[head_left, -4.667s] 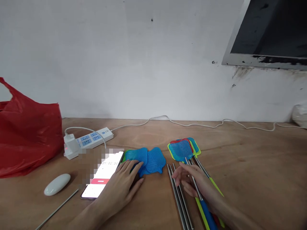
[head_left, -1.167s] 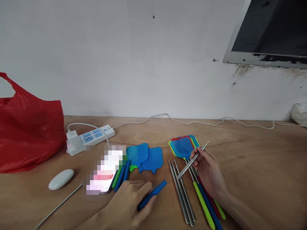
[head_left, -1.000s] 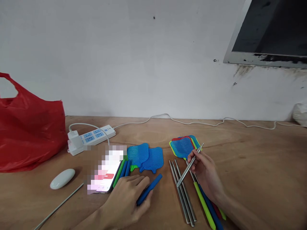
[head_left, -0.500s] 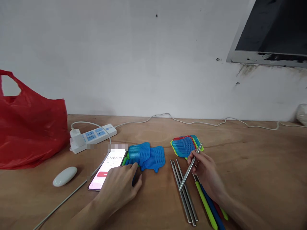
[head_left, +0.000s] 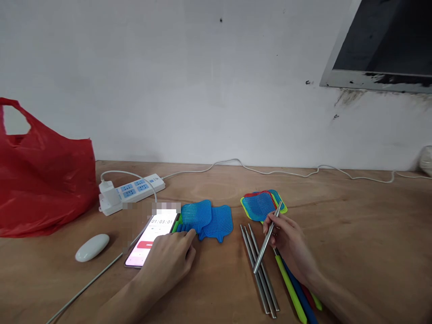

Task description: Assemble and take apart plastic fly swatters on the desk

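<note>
R hand point(head_left: 286, 234) is closing thumb and fingertips round a rod point(head_left: 265, 245), pinching it above mid-length, w/ the lower end slanting over spare rods point(head_left: 265, 290) just L of that hand. L hand point(head_left: 170, 256) is bending its fingers over grips point(head_left: 180, 227) beside the phone point(head_left: 154, 236); can't tell whether it's grasping one. Blue heads point(head_left: 221, 220) are lying just beyond L fingertips; swatters point(head_left: 289, 288) are running under R hand. Metal-looking, the rod is prob. handling light, stiff and slick, w/ little risk of breaking; a mid-length hold is likely balancing best, fingertips firm vs. rolling. Grips are looking softer, poss. foam, prob. suiting a full wrap.
</note>
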`<move>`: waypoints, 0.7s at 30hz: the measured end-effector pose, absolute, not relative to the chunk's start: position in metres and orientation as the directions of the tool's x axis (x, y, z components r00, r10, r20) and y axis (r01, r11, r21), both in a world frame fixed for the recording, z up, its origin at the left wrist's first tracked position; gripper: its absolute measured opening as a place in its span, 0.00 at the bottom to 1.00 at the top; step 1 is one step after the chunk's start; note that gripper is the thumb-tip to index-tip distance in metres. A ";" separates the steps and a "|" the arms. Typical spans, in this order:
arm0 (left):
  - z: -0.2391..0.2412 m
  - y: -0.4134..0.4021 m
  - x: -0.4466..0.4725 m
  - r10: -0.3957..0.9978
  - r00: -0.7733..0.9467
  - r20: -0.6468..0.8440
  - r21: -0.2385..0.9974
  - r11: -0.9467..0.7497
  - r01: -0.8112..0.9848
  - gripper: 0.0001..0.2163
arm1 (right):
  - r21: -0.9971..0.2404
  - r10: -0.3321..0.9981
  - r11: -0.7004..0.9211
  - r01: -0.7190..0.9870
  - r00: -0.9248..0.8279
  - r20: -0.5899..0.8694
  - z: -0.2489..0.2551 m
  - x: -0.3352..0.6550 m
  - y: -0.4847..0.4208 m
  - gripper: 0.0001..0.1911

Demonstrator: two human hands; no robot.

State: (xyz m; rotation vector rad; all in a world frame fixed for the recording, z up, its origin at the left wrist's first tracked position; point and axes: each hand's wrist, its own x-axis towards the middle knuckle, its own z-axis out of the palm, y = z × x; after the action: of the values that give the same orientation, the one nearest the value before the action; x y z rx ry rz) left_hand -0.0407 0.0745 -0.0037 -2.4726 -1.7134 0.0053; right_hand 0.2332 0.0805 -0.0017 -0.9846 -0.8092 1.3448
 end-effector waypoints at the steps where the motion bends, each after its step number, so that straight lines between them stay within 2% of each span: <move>1: -0.003 0.074 -0.041 0.932 0.354 0.076 -0.112 -0.345 0.932 0.09 | -0.916 0.994 -0.034 -0.399 0.080 -0.072 -0.002 0.233 0.080 0.15; 6: -0.001 0.073 -0.039 0.922 0.369 0.114 -0.093 -0.360 0.928 0.10 | -0.913 0.995 -0.039 -0.405 0.068 -0.073 -0.003 0.234 0.081 0.14; 12: -0.001 0.069 -0.035 0.843 0.482 0.239 0.041 -0.505 0.862 0.11 | -0.902 0.995 -0.021 -0.432 0.083 -0.062 0.001 0.232 0.081 0.16; 17: -0.004 0.060 -0.031 0.754 0.581 0.306 0.238 -0.652 0.720 0.11 | -0.901 0.999 -0.029 -0.432 0.008 -0.036 0.004 0.227 0.079 0.17; 21: -0.002 0.054 -0.026 0.749 0.603 0.275 0.400 -0.660 0.637 0.10 | -0.914 0.992 -0.063 -0.401 -0.123 -0.015 0.002 0.224 0.076 0.16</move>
State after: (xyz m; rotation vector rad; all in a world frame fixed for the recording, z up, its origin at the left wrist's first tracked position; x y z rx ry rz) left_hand -0.0261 0.0541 -0.0025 -3.0421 -1.3435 -0.7323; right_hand 0.2240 0.0756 0.0024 -0.8651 -0.9563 1.4918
